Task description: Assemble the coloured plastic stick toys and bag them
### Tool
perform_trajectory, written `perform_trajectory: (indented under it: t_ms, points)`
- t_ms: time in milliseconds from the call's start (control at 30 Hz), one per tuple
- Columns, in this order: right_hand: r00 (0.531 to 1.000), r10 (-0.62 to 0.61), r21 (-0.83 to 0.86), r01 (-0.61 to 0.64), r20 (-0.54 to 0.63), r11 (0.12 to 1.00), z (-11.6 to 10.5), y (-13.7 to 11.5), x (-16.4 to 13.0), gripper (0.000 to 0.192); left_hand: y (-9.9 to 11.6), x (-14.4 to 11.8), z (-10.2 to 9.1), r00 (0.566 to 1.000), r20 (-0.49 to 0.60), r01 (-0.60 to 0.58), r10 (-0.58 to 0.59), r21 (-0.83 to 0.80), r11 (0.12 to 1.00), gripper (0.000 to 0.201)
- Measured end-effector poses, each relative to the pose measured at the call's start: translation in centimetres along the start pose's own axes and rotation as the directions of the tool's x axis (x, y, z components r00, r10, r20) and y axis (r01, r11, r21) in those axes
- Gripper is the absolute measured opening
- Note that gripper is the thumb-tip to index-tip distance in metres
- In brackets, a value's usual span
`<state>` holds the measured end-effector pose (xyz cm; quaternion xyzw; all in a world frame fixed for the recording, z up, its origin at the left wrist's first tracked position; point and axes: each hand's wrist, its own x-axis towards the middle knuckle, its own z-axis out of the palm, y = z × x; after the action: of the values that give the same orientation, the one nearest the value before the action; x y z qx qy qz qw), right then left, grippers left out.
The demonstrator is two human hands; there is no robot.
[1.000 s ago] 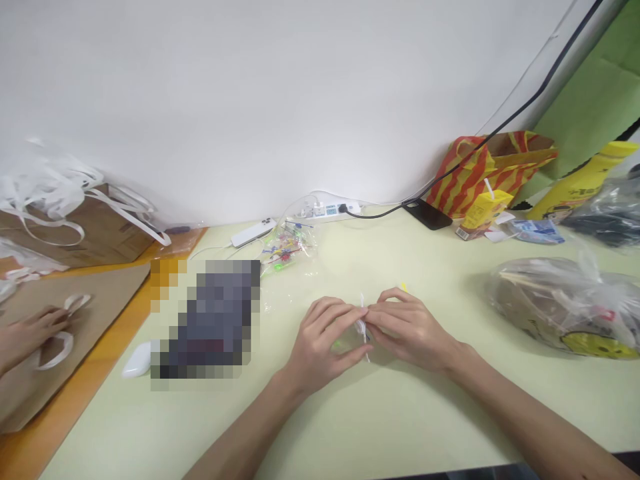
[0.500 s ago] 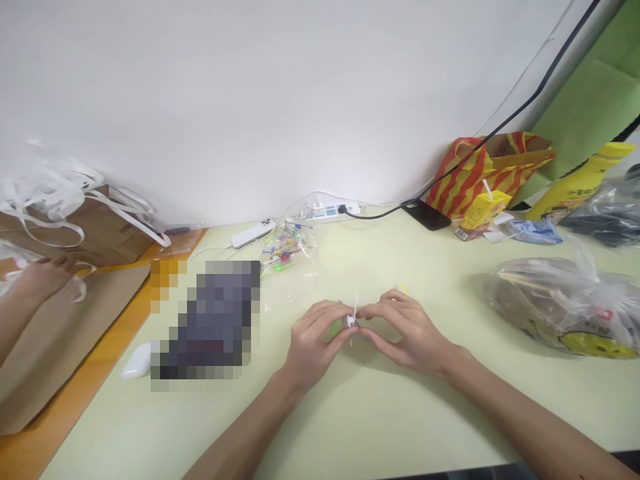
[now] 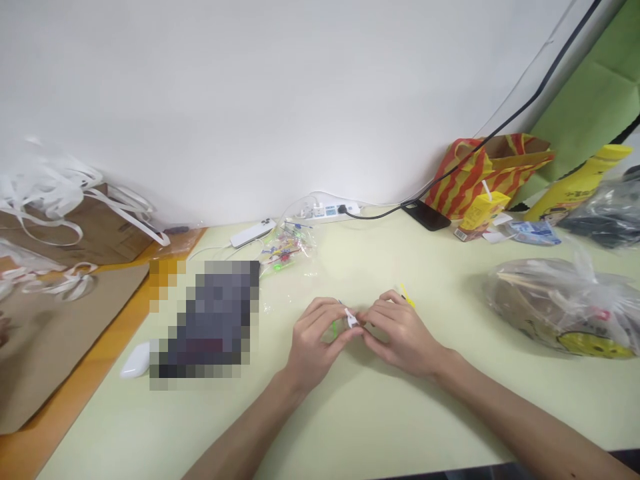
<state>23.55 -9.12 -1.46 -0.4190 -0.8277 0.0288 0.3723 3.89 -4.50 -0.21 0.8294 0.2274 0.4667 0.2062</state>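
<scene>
Between my hands, over the pale green table, is a small white plastic piece (image 3: 351,320). My left hand (image 3: 316,340) is closed and pinches it between thumb and fingers. A bit of green (image 3: 335,327) shows beside those fingers. My right hand (image 3: 400,332) is closed too, its fingertips meeting at the right side of the white piece. What exactly they grip is hidden. Past the right knuckles a thin yellow part (image 3: 407,297) sticks out; whether that hand holds it I cannot tell.
Behind my hands lies a clear bag of small coloured parts (image 3: 290,247), near a power strip (image 3: 327,211). A blurred dark tablet-like object (image 3: 215,320) and white case (image 3: 136,360) lie left. A phone (image 3: 427,215), drink carton (image 3: 481,215) and plastic-wrapped bundle (image 3: 560,310) stand right.
The white piece has turned between my fingers; its upright thin part now tilts left. More of the yellow part shows. At the far left, another person's hand has drawn back towards the frame's edge.
</scene>
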Motion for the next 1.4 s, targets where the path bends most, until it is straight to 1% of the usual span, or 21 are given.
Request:
perform_trajectory:
  t_ms: [133, 233, 400, 633, 733, 933, 1100, 1267, 1400]
  points:
    - [1.000, -0.002, -0.010, 0.002, -0.023, 1.000, -0.22, -0.05, 0.04, 0.013, 0.12, 0.04, 0.02, 0.999, 0.024, 0.025, -0.025, -0.011, 1.000, 0.015]
    - [0.999, -0.010, -0.011, 0.009, -0.033, 1.000, -0.17, -0.18, -0.01, 0.011, 0.15, 0.03, 0.00, 0.998, 0.056, 0.045, -0.043, -0.031, 0.998, 0.015]
    - [0.998, -0.019, -0.019, 0.018, -0.060, 1.000, -0.13, -0.45, 0.03, 0.012, 0.03, -0.11, -0.03, 0.995, 0.085, 0.048, -0.045, -0.033, 0.998, 0.013]
    - [0.996, -0.055, -0.091, 0.048, -0.075, 0.995, -0.26, -0.73, 0.34, 0.012, -0.06, -0.26, -0.01, 0.987, 0.141, 0.085, -0.083, -0.007, 0.996, 0.007]
    - [0.994, -0.080, -0.134, 0.069, -0.077, 0.989, -0.31, -0.79, 0.40, 0.013, -0.12, -0.18, -0.09, 0.987, 0.150, 0.063, -0.062, 0.002, 0.998, 0.008]
    - [0.996, -0.072, -0.173, 0.063, -0.046, 0.983, -0.36, -0.68, 0.30, 0.017, -0.38, 0.01, -0.11, 0.989, 0.147, 0.007, -0.009, 0.013, 1.000, 0.015]
    - [0.996, -0.082, -0.184, 0.072, -0.043, 0.980, -0.39, -0.53, 0.30, 0.019, -0.37, 0.09, -0.10, 0.991, 0.134, -0.011, 0.005, 0.039, 0.999, 0.012]
    - [0.996, -0.081, -0.183, 0.073, -0.038, 0.980, -0.43, -0.38, 0.39, 0.021, -0.18, 0.16, -0.18, 0.993, 0.113, -0.058, 0.040, 0.160, 0.985, 0.007]
    - [0.997, -0.071, -0.182, 0.065, -0.030, 0.981, -0.42, -0.30, 0.33, 0.023, 0.04, 0.22, -0.19, 0.994, 0.069, -0.100, 0.085, 0.260, 0.960, 0.008]
